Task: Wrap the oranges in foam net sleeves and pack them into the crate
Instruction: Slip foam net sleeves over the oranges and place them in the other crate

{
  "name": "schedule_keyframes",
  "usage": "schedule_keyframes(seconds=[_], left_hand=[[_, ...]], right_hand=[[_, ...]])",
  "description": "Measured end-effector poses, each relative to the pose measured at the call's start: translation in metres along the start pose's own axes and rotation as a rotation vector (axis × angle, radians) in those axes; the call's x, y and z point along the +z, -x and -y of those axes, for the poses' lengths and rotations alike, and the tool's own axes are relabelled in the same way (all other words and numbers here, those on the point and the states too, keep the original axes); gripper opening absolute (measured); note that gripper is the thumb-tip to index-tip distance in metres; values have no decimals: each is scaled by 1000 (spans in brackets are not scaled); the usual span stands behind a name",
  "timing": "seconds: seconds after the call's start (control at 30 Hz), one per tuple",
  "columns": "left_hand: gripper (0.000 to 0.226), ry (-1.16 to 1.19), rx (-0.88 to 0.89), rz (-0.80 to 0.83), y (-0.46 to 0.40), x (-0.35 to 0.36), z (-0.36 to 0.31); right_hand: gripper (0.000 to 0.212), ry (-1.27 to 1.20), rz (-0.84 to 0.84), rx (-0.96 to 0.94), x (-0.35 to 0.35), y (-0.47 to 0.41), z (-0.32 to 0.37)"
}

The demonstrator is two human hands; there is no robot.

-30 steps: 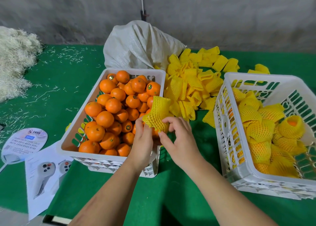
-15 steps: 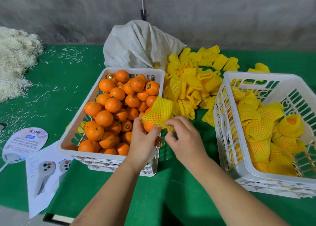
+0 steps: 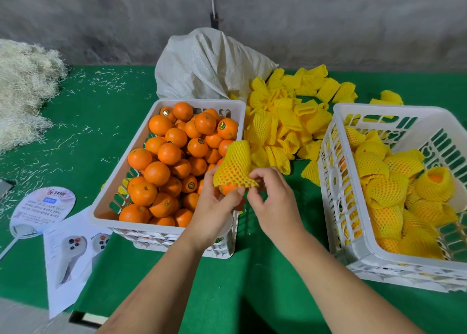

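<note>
Two white crates are sitting on the green table: the left crate [image 3: 121,179] is lying heaped with bare oranges, too many to count, and the right crate [image 3: 326,182] is holding about a dozen netted ones. At the left crate's near right corner, the left hand [image 3: 214,207] is gripping one orange [image 3: 226,187] while the right hand [image 3: 273,202] is pinching the foam sleeve [image 3: 233,166] over it. Loose sleeves [image 3: 285,121] are lying between the crates, a white sack [image 3: 202,65] behind the left crate
</note>
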State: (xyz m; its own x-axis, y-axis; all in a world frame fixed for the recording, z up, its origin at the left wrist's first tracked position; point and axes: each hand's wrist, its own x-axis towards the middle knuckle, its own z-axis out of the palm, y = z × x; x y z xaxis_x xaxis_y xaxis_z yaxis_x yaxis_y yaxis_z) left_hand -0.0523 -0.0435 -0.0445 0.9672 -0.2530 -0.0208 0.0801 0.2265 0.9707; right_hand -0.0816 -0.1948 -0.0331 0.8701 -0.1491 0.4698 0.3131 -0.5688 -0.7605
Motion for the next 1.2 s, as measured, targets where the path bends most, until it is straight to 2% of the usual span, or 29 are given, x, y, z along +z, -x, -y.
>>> schedule_keyframes(seconds=[0.07,0.13,0.27,0.4,0.47,0.5,0.57,0.6,0.63,0.7,0.77,0.83,0.9,0.93,1.03,1.1,1.2], left_hand=[[47,-39,19,-106,-2,2,4],[51,-72,39,-182,-3,-1,6],[52,-214,63,-178,-2,-7,8],[58,-273,78,-186,2,0,-3],[66,-316,87,-194,4,2,-6],[62,-339,83,-194,4,1,-6],[35,-406,-43,-179,1,-3,1],[25,-423,-104,-209,-1,-6,5],[25,-443,-110,-210,-1,-8,7],[27,-433,24,-218,2,-10,4],[22,-436,25,-243,4,-7,3],[27,-557,171,-152,8,-4,3],[64,-656,268,9,12,1,7],[70,-699,268,56,12,3,9],[76,-862,291,117,12,7,13],[87,-921,251,187,11,7,12],[93,-979,270,297,8,9,13]], right_hand=[[21,12,38,14,0,1,3],[18,-3,68,-22,8,11,13],[21,-109,70,20,19,21,20],[44,-82,75,75,15,11,10],[38,-40,61,43,15,12,7],[33,-12,36,8,16,14,6],[27,-2,6,-18,20,19,6],[27,-21,19,5,21,22,9],[29,-55,61,48,22,24,11],[36,-200,196,179,21,27,17],[41,-465,204,353,16,24,26],[48,-763,150,548,12,16,31],[63,-978,195,696,7,7,30],[68,-1034,212,733,4,5,28],[69,-1030,207,716,-8,2,20],[66,-991,129,709,-13,2,15],[60,-1112,-18,810,-19,2,8]])
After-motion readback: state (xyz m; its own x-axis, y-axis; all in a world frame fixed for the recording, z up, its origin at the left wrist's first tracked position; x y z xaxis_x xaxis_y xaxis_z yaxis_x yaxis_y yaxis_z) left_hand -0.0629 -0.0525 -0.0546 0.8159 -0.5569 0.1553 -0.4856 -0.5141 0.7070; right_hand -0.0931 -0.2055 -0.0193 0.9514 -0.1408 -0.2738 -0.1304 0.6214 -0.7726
